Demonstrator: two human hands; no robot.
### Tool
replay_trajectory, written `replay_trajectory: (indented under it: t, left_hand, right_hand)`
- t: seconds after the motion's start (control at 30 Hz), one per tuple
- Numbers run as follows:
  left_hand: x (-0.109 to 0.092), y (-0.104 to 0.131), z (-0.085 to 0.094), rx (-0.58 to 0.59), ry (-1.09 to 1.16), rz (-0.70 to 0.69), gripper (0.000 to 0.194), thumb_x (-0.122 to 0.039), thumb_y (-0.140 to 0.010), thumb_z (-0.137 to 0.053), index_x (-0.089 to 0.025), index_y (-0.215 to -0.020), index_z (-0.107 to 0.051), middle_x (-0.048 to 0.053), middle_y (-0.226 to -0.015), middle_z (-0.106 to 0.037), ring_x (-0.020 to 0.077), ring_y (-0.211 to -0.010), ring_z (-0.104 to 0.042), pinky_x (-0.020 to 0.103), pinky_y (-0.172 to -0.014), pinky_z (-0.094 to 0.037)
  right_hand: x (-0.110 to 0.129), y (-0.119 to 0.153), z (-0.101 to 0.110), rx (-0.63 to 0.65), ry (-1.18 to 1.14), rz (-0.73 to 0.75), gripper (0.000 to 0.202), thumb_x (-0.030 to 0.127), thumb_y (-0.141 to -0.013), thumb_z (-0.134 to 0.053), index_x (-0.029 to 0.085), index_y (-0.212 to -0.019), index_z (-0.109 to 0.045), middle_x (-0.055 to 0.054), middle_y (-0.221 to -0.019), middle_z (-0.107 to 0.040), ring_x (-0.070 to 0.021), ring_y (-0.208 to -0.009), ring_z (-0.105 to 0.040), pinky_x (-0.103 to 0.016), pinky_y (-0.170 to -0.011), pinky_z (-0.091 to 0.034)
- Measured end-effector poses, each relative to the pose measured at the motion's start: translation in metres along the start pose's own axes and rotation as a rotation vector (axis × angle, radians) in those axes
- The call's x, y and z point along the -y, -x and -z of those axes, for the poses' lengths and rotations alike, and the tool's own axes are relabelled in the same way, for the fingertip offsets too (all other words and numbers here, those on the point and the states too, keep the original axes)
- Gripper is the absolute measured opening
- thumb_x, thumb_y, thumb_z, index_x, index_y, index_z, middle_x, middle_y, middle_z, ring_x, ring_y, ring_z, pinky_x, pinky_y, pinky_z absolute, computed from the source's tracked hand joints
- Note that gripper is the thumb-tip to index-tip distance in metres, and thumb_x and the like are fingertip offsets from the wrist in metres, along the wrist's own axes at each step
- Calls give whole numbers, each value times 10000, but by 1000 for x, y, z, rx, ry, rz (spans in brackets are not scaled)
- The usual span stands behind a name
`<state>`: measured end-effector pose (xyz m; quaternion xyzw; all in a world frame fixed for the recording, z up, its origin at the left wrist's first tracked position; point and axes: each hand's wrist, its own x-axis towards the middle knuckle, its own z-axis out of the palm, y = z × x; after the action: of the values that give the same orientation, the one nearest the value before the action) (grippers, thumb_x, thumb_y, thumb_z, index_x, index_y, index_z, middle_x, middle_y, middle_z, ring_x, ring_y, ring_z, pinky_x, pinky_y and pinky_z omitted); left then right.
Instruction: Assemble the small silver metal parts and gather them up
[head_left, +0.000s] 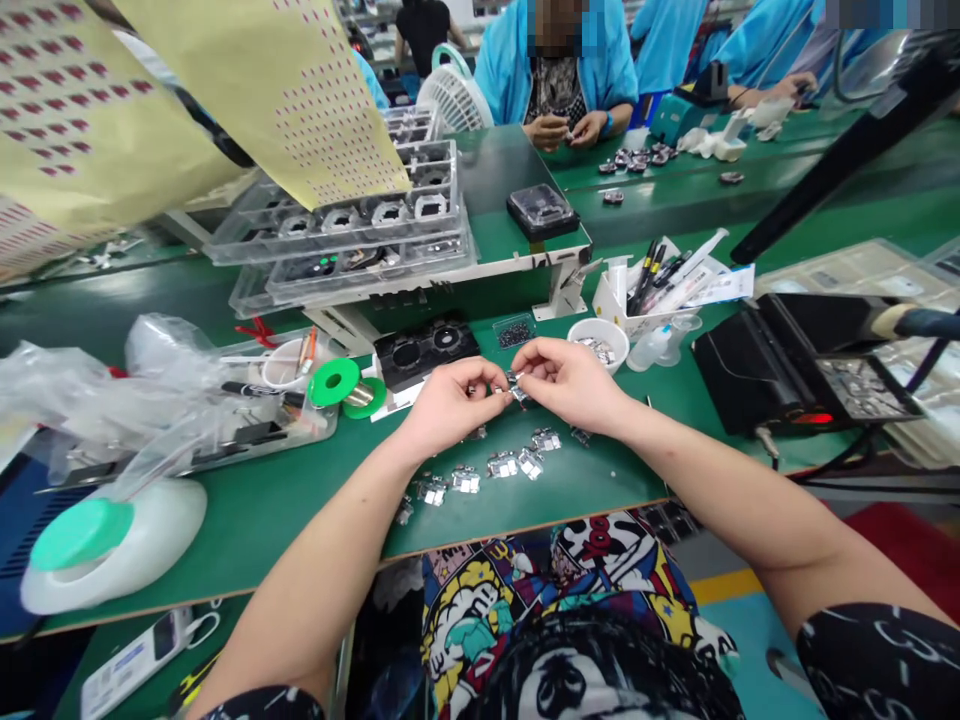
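Over the green bench, my left hand point(456, 408) and my right hand point(571, 382) meet at a small silvery metal part point(516, 388). Fingertips of both hands pinch it from either side, hiding most of its shape. Nearer to me, several similar metal parts point(502, 463) lie in a loose curved row on the bench top. Just beyond my hands are a clear tray of tiny dark pieces point(514, 332) and a white bowl of small metal pieces point(598, 343). Behind my left hand lies a black fixture with round openings point(427, 350).
A green solder spool point(335, 382) and a white bottle with a green cap point(112, 545) stand left. At right are a pen box point(637, 310) and a black device with a red light point(795, 370). Stacked clear trays point(352, 225) fill the shelf. A co-worker point(559, 90) sits opposite.
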<state>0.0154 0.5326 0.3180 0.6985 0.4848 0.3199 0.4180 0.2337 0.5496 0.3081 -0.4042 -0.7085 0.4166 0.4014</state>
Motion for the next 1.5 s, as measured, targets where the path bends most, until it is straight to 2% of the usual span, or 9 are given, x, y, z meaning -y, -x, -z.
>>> replay_trajectory:
  t: [0.2,0.4,0.5,0.63,0.83,1.17,1.3,1.5]
  left_hand:
    - [-3,0,0,24,-52,-71,77,-264,-838,-744,-189,-853,-740,-24,-761,-595,72,-565,-410,246,-584,-349]
    - [-2,0,-2,2,-101,-83,127,-322,-871,-753,-196,-859,-758,-25,-710,-566,93,-586,-419,257,-594,-347]
    - [-2,0,-4,-51,-147,-113,112,-299,-881,-738,-196,-842,-756,-18,-731,-600,96,-605,-453,258,-607,-360]
    - [-1,-1,-5,-156,-185,-148,58,-239,-864,-717,-195,-845,-751,-22,-752,-619,90,-609,-459,250,-609,-373]
    - [2,-4,-7,-219,-245,-191,60,-216,-875,-699,-193,-836,-739,0,-835,-677,98,-662,-510,252,-659,-420]
    - [7,-3,-9,-213,-232,-360,72,-125,-846,-695,-188,-819,-715,-12,-786,-644,94,-648,-515,237,-608,-397]
    - [7,-4,-9,-182,-198,-306,64,-139,-849,-699,-187,-811,-721,-16,-781,-640,83,-633,-503,231,-607,-396]
    - [4,-1,-12,-127,-17,-14,96,-263,-867,-746,-178,-823,-745,-19,-668,-601,88,-568,-464,237,-539,-343]
  right_hand:
    - [0,2,-2,-4,41,4,122,186,-848,-663,189,-950,-730,-15,-913,-725,-135,-749,-611,-261,-679,-490]
    - [-3,2,-4,-40,45,24,129,168,-852,-651,190,-951,-730,-14,-935,-730,-131,-755,-613,-257,-682,-490]
    - [-3,2,-4,-51,19,29,121,173,-851,-662,189,-954,-723,-12,-939,-728,-129,-752,-619,-260,-689,-500]
    - [-1,2,-3,-30,-17,-5,217,193,-848,-691,198,-1064,-713,-15,-1022,-745,-138,-786,-647,-269,-719,-524]
    - [-2,3,-4,-32,75,20,154,192,-870,-675,192,-1012,-735,2,-869,-725,-145,-764,-650,-271,-705,-517]
    - [-4,4,-7,-98,45,-16,153,172,-828,-680,192,-956,-762,1,-828,-744,-145,-714,-664,-258,-640,-512]
    - [-3,5,-8,-99,91,-12,140,161,-832,-682,193,-944,-759,5,-805,-736,-147,-708,-666,-258,-631,-499]
    - [-5,4,-6,-143,196,91,119,146,-851,-655,185,-931,-735,-3,-837,-731,-144,-723,-657,-263,-671,-488]
